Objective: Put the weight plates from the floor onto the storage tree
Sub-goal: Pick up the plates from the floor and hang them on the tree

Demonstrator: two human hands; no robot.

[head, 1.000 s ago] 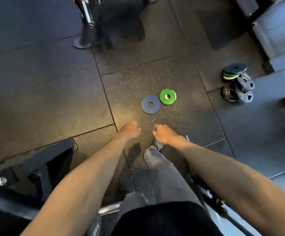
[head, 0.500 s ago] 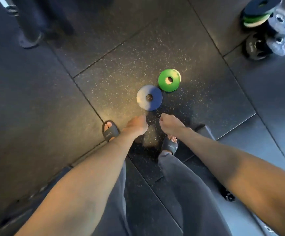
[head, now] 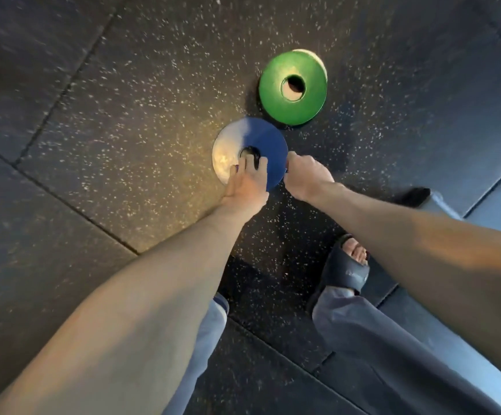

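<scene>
- The fingers (head: pixel 255 164) of the left hand (head: pixel 247 184) lay close together across the face of a flat round blue weight plate (head: pixel 268 139). Their tips reached the lip of its centre hole, but whether they hooked down into the hole could not be made out.
- The left thumb rested apart from them on the plate's glare-lit left half.
- The right hand (head: pixel 306 175) was curled at the same plate's right edge, thumb and fingers pinching the rim. Its fingertips were hidden beneath the hand.
- The blue plate sat on the black speckled rubber floor (head: pixel 123 130), with its left part washed pale by a reflection. Whether its near edge was raised off the floor could not be told.
- Just beyond it, up and to the right, lay a round green weight plate (head: pixel 273 97) of like size, nearly touching the blue one's far rim.
- A pale yellowish disc (head: pixel 310 53) showed as a thin crescent at the green plate's far edge. It lay under the green plate and was also visible through its centre hole.
- Both bare forearms ran from the lower corners toward the blue plate.
- Below the right forearm a foot in a dark slide sandal (head: pixel 348 274) stood on the floor, with grey trouser legs (head: pixel 363 339) beneath the arms.
</scene>
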